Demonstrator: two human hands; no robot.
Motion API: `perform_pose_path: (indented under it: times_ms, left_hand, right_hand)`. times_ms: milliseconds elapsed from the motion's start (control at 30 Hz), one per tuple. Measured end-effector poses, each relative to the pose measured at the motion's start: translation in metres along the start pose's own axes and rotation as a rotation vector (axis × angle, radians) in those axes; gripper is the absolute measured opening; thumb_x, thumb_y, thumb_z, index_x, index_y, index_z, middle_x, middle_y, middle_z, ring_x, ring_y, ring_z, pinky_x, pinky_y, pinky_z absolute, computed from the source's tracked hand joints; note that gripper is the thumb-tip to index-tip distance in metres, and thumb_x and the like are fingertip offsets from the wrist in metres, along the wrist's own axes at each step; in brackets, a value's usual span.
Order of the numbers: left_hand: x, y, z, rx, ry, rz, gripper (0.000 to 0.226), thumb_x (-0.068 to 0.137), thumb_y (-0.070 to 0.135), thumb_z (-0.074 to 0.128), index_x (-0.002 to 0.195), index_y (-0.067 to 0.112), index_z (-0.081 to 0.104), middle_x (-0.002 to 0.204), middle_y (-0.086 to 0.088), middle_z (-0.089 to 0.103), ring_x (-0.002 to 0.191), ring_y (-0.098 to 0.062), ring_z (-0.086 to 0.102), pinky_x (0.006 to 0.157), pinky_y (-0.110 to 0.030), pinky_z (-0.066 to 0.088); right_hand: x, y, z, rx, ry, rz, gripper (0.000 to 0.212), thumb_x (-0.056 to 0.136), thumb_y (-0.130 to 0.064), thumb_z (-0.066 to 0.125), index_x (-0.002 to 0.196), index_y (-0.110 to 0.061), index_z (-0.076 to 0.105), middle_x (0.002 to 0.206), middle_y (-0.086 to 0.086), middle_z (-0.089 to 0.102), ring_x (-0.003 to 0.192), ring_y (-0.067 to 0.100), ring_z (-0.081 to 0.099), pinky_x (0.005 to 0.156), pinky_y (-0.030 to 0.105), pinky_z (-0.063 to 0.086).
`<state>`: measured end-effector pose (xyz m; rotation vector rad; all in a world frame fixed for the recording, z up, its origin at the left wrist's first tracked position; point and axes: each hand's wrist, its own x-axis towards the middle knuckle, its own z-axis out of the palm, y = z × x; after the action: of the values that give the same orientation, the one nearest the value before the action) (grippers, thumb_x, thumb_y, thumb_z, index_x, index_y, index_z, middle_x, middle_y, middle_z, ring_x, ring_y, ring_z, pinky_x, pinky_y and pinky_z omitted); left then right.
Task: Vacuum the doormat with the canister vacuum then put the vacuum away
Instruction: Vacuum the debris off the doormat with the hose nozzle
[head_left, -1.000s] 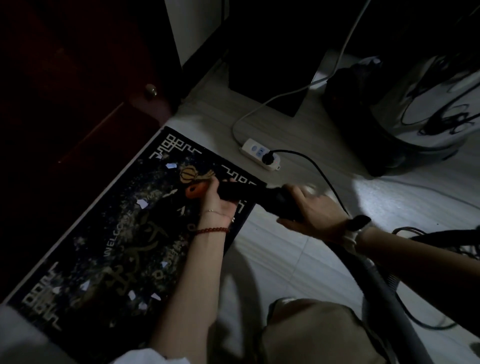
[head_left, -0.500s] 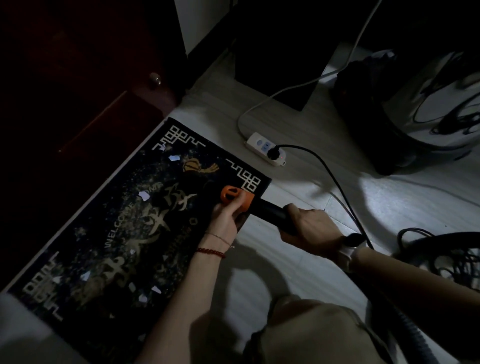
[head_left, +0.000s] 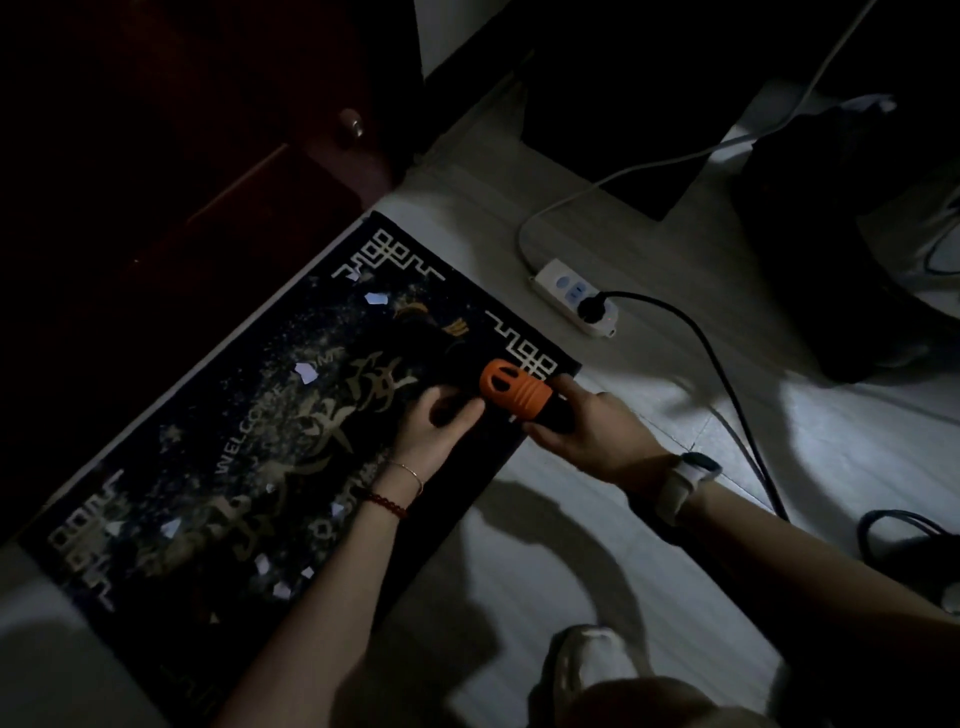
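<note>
The dark doormat (head_left: 208, 441) with a gold WELCOME pattern lies on the pale floor, strewn with several white paper scraps (head_left: 305, 372). Above its right edge is the vacuum wand's orange ribbed collar (head_left: 514, 389). My right hand (head_left: 597, 436) grips the black wand just behind that collar. My left hand (head_left: 436, 426) curls round a dark nozzle piece at the collar's front end; the piece is hard to make out against the mat. The canister vacuum (head_left: 831, 260) stands as a dark bulk at the far right.
A white power strip (head_left: 566, 291) lies beyond the mat, with the vacuum's black cord (head_left: 717, 364) plugged in and running right. A dark red door (head_left: 208, 156) borders the mat's left side. A black cabinet (head_left: 623, 104) stands behind. My shoe (head_left: 592, 670) is at the bottom.
The orange collar moved from the mat's lantern motif rightward to its right edge. My right hand slid up the wand to just behind the collar; my left hand stayed at its front.
</note>
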<state>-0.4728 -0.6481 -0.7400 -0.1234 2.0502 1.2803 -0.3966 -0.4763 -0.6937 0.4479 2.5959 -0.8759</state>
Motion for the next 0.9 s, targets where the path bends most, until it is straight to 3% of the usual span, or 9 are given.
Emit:
perform_pose_path:
  times_ms: [100, 200, 267, 333, 400, 533, 700, 767, 900]
  left_hand:
    - [0.012, -0.036, -0.018, 0.585, 0.212, -0.088, 0.073, 0.081, 0.046, 0.063, 0.142, 0.023, 0.029, 0.148, -0.009, 0.027, 0.135, -0.032, 0.026, 0.11, -0.046, 0.027]
    - [0.014, -0.07, -0.024, 0.825, 0.138, -0.207, 0.104, 0.075, 0.057, 0.064, 0.148, 0.028, -0.005, 0.156, -0.007, -0.01, 0.143, -0.033, -0.007, 0.113, -0.056, 0.007]
    - [0.018, -0.084, -0.025, 0.944, 0.07, -0.215, 0.116, 0.072, 0.06, 0.066, 0.145, 0.028, -0.018, 0.155, -0.007, -0.022, 0.142, -0.032, -0.019, 0.112, -0.059, 0.001]
    - [0.023, -0.089, -0.026, 0.966, 0.042, -0.213, 0.121, 0.069, 0.063, 0.066, 0.145, 0.026, -0.021, 0.154, -0.006, -0.025, 0.141, -0.032, -0.023, 0.112, -0.06, 0.0]
    - [0.026, -0.09, -0.028, 0.973, 0.03, -0.197, 0.124, 0.066, 0.065, 0.067, 0.145, 0.025, -0.02, 0.153, -0.005, -0.026, 0.14, -0.031, -0.025, 0.112, -0.059, -0.002]
    - [0.028, -0.094, -0.032, 0.947, 0.015, -0.195, 0.126, 0.065, 0.064, 0.068, 0.145, 0.026, -0.021, 0.152, -0.002, -0.03, 0.14, -0.03, -0.027, 0.112, -0.06, 0.0]
    - [0.028, -0.096, -0.033, 0.954, 0.007, -0.197, 0.123, 0.067, 0.061, 0.069, 0.145, 0.027, -0.02, 0.152, -0.001, -0.031, 0.14, -0.03, -0.027, 0.113, -0.06, 0.001]
    - [0.028, -0.097, -0.032, 0.961, 0.022, -0.184, 0.124, 0.066, 0.064, 0.068, 0.145, 0.027, -0.019, 0.153, 0.0, -0.029, 0.14, -0.029, -0.026, 0.113, -0.06, 0.002]
    - [0.027, -0.1, -0.033, 0.995, 0.047, -0.184, 0.125, 0.062, 0.072, 0.064, 0.146, 0.024, -0.015, 0.154, 0.001, -0.026, 0.141, -0.027, -0.024, 0.112, -0.058, 0.001]
  right_hand:
    - [0.006, 0.014, 0.003, -0.01, 0.044, 0.018, 0.048, 0.087, -0.044, 0.055, 0.126, -0.02, 0.04, 0.099, 0.011, 0.066, 0.082, 0.028, 0.062, 0.071, 0.038, 0.052]
    - [0.01, 0.02, 0.011, -0.073, 0.054, 0.037, 0.048, 0.089, -0.042, 0.054, 0.128, -0.02, 0.037, 0.105, 0.013, 0.064, 0.086, 0.031, 0.061, 0.071, 0.037, 0.049]
    - [0.02, 0.016, 0.018, -0.12, 0.059, -0.031, 0.059, 0.089, -0.039, 0.054, 0.138, -0.022, 0.026, 0.12, 0.012, 0.056, 0.093, 0.032, 0.059, 0.071, 0.035, 0.046]
    - [0.035, 0.007, 0.021, -0.208, 0.073, -0.119, 0.076, 0.089, -0.036, 0.055, 0.146, -0.026, 0.007, 0.129, 0.012, 0.045, 0.096, 0.033, 0.057, 0.068, 0.033, 0.041]
    - [0.053, -0.003, 0.02, -0.315, 0.089, -0.18, 0.075, 0.091, -0.039, 0.051, 0.147, -0.031, 0.002, 0.125, 0.012, 0.044, 0.092, 0.034, 0.056, 0.065, 0.033, 0.041]
    - [0.071, -0.001, 0.01, -0.399, 0.107, -0.236, 0.052, 0.094, -0.046, 0.038, 0.139, -0.024, 0.025, 0.1, 0.013, 0.06, 0.077, 0.033, 0.059, 0.063, 0.037, 0.049]
    - [0.081, 0.018, -0.001, -0.15, 0.263, 0.023, 0.033, 0.093, -0.046, 0.042, 0.111, -0.019, 0.047, 0.084, 0.005, 0.058, 0.071, 0.025, 0.057, 0.063, 0.039, 0.05]
    - [0.073, 0.011, 0.021, -0.098, 0.173, 0.004, 0.032, 0.092, -0.046, 0.043, 0.107, -0.019, 0.048, 0.083, 0.006, 0.06, 0.072, 0.027, 0.06, 0.063, 0.04, 0.051]
    - [0.026, -0.014, 0.069, -0.108, -0.107, -0.216, 0.027, 0.09, -0.047, 0.047, 0.101, -0.022, 0.047, 0.084, 0.003, 0.061, 0.074, 0.025, 0.059, 0.062, 0.034, 0.047]
